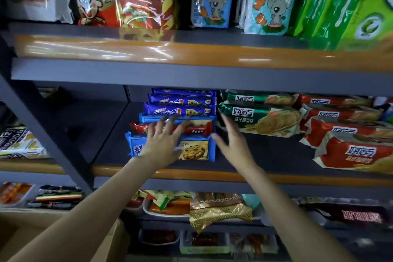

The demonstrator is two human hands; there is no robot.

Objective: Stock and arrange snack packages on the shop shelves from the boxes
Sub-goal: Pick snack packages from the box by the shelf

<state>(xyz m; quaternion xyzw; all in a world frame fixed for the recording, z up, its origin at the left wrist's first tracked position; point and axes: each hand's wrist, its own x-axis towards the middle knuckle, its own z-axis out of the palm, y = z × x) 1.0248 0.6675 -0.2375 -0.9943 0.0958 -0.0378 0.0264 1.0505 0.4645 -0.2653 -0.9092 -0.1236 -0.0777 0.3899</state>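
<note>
Blue cookie packets (192, 150) are stacked at the centre of the frame on the middle shelf (244, 155), with purple packets (180, 110) behind. The left hand (163, 144) is laid flat on the front packet, fingers spread and straight. The right hand (231, 136) is held just beside the stack, fingers extended, nothing gripped. Bare shelf remains left of the stack; a cardboard box (112, 238) is seen at lower left, so stocking looks unfinished.
</note>
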